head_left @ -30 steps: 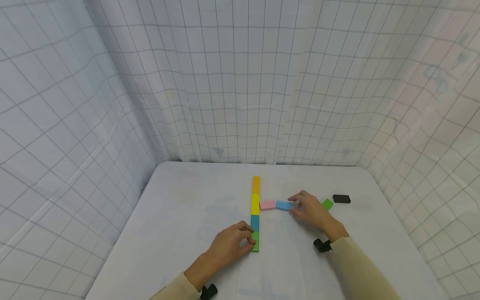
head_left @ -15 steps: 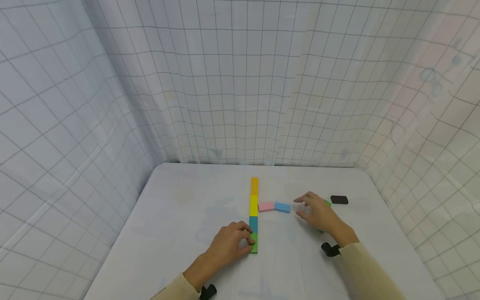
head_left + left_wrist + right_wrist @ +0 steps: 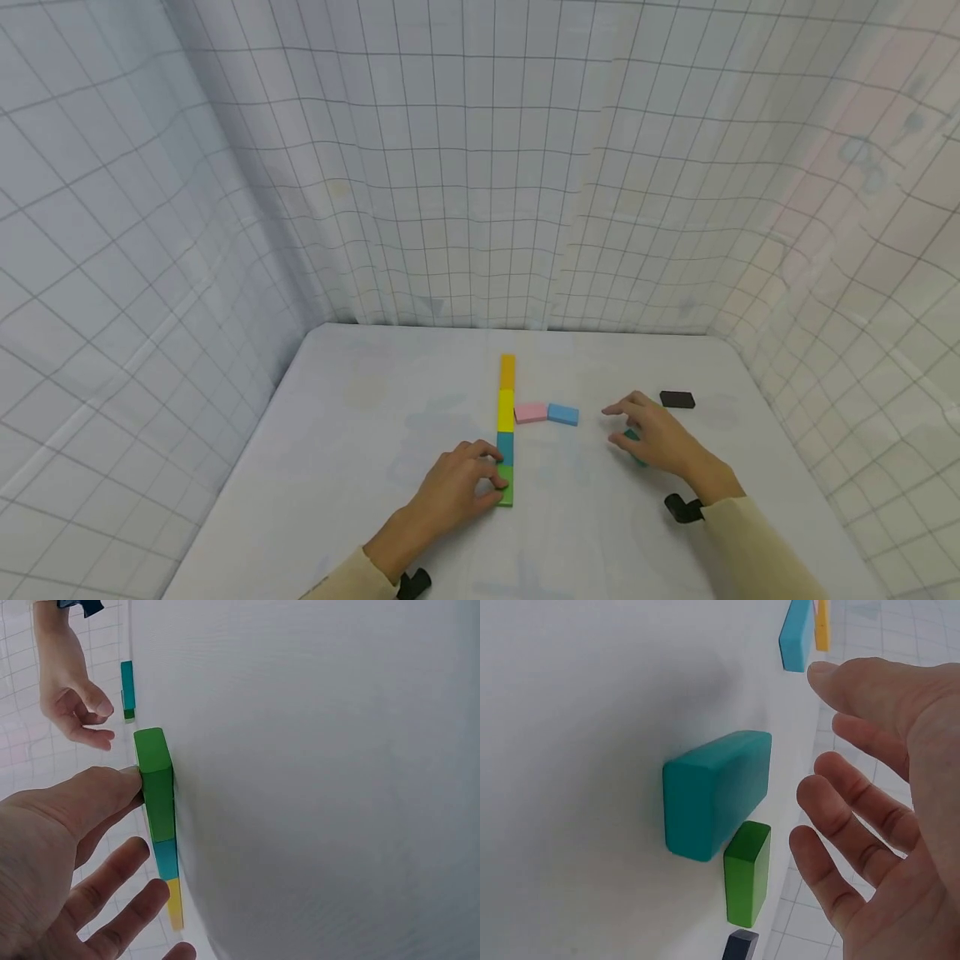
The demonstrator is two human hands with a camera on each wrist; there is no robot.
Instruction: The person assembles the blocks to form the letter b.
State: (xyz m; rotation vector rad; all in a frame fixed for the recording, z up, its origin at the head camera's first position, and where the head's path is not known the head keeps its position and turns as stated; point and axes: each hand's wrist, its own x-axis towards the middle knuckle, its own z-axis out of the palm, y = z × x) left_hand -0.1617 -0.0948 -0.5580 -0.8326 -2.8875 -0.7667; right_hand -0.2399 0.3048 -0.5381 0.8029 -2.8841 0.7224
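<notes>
My left hand (image 3: 453, 482) touches the near green block (image 3: 506, 498) with its thumb and finger. That block ends a straight column with a blue-teal block (image 3: 506, 448), a yellow block (image 3: 506, 411) and an orange block (image 3: 507, 372). Beside the yellow one lies a pink block (image 3: 531, 413), followed by a light blue block (image 3: 563, 414), slightly angled. My right hand (image 3: 663, 437) hovers with fingers spread over a teal block (image 3: 697, 802), holding nothing. Past the teal block, the right wrist view shows another green block (image 3: 746, 874), hidden by the hand in the head view.
A black block (image 3: 677, 400) lies at the far right of the white-covered table (image 3: 360, 433). Gridded white cloth (image 3: 465, 167) hangs behind the table and along both sides.
My right hand has moved right and nearer, away from the light blue block and over the teal block. My left hand stays on the near green block.
</notes>
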